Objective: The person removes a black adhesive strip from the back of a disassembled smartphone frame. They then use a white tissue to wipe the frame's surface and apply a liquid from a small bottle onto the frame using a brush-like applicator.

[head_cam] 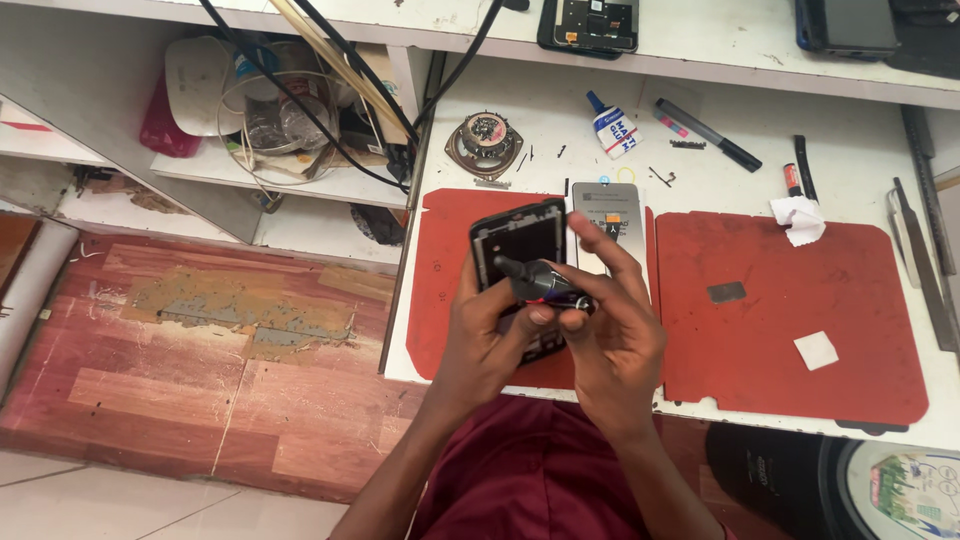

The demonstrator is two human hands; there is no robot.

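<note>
The left hand [478, 340] grips an opened phone frame [518, 245] from below, its fingers [466, 285] wrapped along the left edge, so that the bare inner face is turned up toward the camera, probably to keep it steady and readable. The frame is held above the near edge of the white table [560, 160], over a red mat [440, 290]; its long axis runs from about 6 to 12 o'clock, leaning slightly toward 1, top end away from the person.

The right hand [612, 335] pinches a small dark glue tube [540, 283] between thumb and fingers [600, 245], closed snugly on its body. The tube lies across the frame, its nozzle tip pointing to about 10 o'clock and resting on or just above the inner face; contact cannot be told.

Just past the frame, at 1 o'clock, a grey flat panel [607, 215] lies on the table. A second red mat [790, 320] lies at 3 o'clock, a round speaker [485, 142] at 12
</note>
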